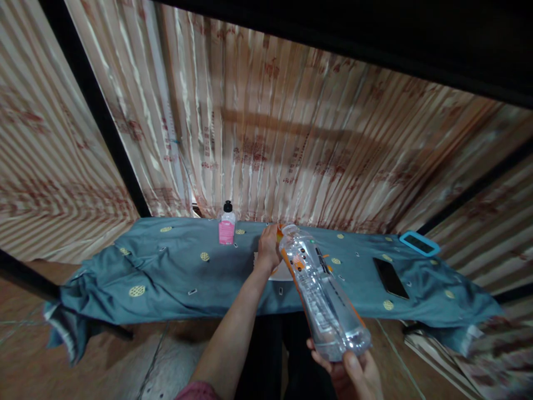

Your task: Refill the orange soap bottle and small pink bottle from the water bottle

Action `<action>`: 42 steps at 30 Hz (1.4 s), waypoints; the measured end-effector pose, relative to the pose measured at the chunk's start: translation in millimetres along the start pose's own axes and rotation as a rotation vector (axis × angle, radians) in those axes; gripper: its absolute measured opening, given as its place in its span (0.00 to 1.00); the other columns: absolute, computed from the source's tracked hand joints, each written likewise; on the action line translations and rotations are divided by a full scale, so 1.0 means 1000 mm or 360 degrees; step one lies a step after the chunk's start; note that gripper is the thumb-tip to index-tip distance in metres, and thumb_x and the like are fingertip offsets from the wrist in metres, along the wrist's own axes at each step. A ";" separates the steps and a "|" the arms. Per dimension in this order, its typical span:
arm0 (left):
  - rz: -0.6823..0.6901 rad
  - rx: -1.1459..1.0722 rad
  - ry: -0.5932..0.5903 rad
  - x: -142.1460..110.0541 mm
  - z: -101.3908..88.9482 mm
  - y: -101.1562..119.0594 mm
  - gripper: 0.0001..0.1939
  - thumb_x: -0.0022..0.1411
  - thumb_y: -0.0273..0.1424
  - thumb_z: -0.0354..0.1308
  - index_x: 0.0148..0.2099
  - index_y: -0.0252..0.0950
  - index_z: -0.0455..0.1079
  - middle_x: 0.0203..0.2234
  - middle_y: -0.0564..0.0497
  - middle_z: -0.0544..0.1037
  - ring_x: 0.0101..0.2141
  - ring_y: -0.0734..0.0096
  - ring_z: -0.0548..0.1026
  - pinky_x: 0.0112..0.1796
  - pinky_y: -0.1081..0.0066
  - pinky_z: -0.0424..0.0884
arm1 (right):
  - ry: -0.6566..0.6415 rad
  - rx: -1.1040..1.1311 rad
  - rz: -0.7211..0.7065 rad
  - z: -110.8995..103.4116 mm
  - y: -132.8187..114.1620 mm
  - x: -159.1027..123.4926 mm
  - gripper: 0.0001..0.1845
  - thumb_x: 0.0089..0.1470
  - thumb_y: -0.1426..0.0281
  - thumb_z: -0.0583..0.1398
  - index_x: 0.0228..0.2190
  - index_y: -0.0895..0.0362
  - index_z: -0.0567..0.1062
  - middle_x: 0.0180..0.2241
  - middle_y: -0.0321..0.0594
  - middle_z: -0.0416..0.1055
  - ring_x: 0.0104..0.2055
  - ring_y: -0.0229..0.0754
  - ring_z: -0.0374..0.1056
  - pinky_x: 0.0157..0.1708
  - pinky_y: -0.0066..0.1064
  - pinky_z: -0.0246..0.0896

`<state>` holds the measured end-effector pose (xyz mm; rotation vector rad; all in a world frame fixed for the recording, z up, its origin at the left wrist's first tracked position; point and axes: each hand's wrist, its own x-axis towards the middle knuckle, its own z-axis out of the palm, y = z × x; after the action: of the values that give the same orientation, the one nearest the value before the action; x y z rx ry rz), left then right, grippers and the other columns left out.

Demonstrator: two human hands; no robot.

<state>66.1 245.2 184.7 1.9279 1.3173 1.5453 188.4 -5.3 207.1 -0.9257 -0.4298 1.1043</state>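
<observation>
In my right hand (347, 372) is a large clear plastic bottle (322, 300) with orange and black print, gripped near its base. The bottle is tilted, its mouth pointing up and left toward the table's far side. My left hand (268, 247) is closed close to the bottle's mouth, beside a small orange-yellow thing (279, 234). Most of what those fingers hold is hidden. Below that hand lies a whitish flat piece (282, 273), partly covered by my wrist and the bottle.
A small bottle with a pink label and black cap (227, 225) stands left on the blue cloth-covered table (166, 278). At right lie a black phone (390, 278) and a blue-framed object (419, 243). A patterned curtain (270, 122) hangs behind; dark metal posts (97, 111) frame it.
</observation>
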 end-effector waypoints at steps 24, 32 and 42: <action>0.0004 0.0051 0.0032 -0.001 0.001 0.001 0.11 0.63 0.32 0.64 0.47 0.36 0.74 0.41 0.45 0.81 0.44 0.57 0.77 0.48 0.60 0.75 | -0.0022 -0.0036 0.0009 0.001 -0.003 -0.001 0.22 0.37 0.57 0.82 0.34 0.52 0.87 0.29 0.44 0.88 0.28 0.50 0.86 0.30 0.29 0.82; 0.0012 0.0064 0.0025 -0.001 0.000 0.001 0.10 0.63 0.33 0.64 0.46 0.36 0.75 0.41 0.44 0.81 0.44 0.56 0.77 0.48 0.58 0.75 | 0.0033 -0.0019 0.0001 0.006 -0.004 -0.003 0.24 0.34 0.57 0.82 0.33 0.52 0.87 0.28 0.44 0.88 0.27 0.49 0.85 0.29 0.28 0.82; -0.0027 0.0038 -0.0029 0.001 -0.001 0.003 0.12 0.62 0.33 0.65 0.48 0.37 0.74 0.43 0.45 0.81 0.46 0.57 0.77 0.51 0.58 0.74 | 0.0025 0.0020 0.0034 0.002 0.001 0.000 0.25 0.33 0.57 0.83 0.34 0.51 0.87 0.29 0.44 0.89 0.28 0.50 0.86 0.29 0.29 0.82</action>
<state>66.4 244.5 187.5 1.9355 1.3472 1.5070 186.2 -4.4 207.6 -0.9293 -0.4006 1.1172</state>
